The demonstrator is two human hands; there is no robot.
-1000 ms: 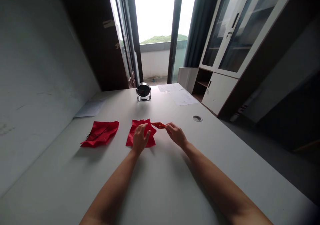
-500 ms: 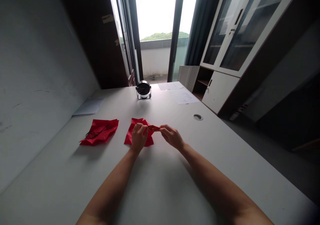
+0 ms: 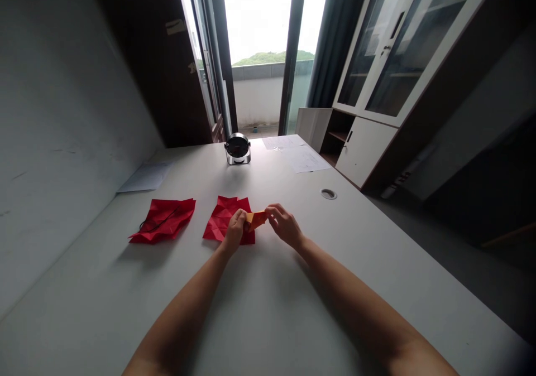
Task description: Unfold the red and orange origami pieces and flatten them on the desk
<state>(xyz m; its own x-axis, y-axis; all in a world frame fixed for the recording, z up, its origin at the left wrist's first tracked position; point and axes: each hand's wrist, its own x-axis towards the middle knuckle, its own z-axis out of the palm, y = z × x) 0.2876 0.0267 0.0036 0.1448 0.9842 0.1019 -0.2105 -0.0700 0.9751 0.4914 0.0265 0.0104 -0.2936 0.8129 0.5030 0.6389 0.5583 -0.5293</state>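
A small folded piece of orange paper (image 3: 258,218) is held between my two hands above the white table. My left hand (image 3: 236,229) pinches its left end, the thumb on top. At its right end, the fingertips of my right hand (image 3: 285,225) close on the paper's upper corner. Beneath and behind my left hand lies a creased sheet of red paper (image 3: 218,220), partly covered by that hand. Farther left rests another creased red sheet (image 3: 171,218) with a thin dark cord (image 3: 151,226) on it.
A round black and silver device (image 3: 238,148) on a stand is at the table's far side. White papers (image 3: 310,160) lie at the back right and more sheets (image 3: 146,176) by the left wall. A round cable hole (image 3: 328,194) is near the right edge.
The folded paper has been turned in my hands: its red side showed before, now its orange side faces me. My left hand has rotated to a thumb-up pinch.
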